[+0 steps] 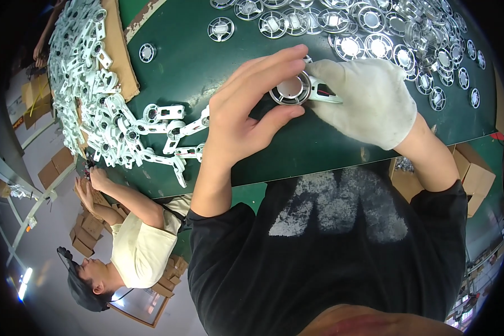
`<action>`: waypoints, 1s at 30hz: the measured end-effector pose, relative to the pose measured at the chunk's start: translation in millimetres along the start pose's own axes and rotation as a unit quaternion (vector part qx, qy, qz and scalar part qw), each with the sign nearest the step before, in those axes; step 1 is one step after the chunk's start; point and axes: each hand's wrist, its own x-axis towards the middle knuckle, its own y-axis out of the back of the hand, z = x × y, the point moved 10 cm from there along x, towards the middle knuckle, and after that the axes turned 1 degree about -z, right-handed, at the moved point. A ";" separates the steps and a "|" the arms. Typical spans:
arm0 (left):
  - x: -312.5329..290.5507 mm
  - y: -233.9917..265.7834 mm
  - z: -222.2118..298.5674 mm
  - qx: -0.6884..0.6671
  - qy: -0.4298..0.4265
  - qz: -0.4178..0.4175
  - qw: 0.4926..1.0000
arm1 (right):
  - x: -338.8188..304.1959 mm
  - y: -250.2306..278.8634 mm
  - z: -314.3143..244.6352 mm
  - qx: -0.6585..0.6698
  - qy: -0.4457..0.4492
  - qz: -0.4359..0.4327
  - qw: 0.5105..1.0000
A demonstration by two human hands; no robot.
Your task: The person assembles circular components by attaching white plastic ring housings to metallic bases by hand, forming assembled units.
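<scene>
Just below the heap of round discs (375, 33) on the green bench (207, 73): your left hand (246, 112) pinches a metal disc (290, 89) by its rim; gloved right hand (369, 101) clasps its white bracket (325, 92). Looks stiff, light, slick; rim hold suits it.

Shiny metal disc (290, 89); white cloth glove (369, 101).

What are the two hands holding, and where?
Bare left hand pinches round silver metal disc by its rim; white-gloved right hand grips attached white metal bracket.
</scene>
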 end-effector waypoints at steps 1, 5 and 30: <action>0.9 -1.2 0.0 -0.004 -0.003 -0.018 1.000 | -0.5 0.7 -2.6 0.005 0.016 0.000 1.000; -4.9 -4.2 -9.7 -0.088 0.046 0.000 0.995 | 0.5 2.9 -2.5 0.008 0.018 0.012 1.000; 1.2 -11.7 22.2 -0.073 0.018 -0.054 0.996 | -6.8 -26.8 -1.8 0.465 -0.143 -0.299 0.821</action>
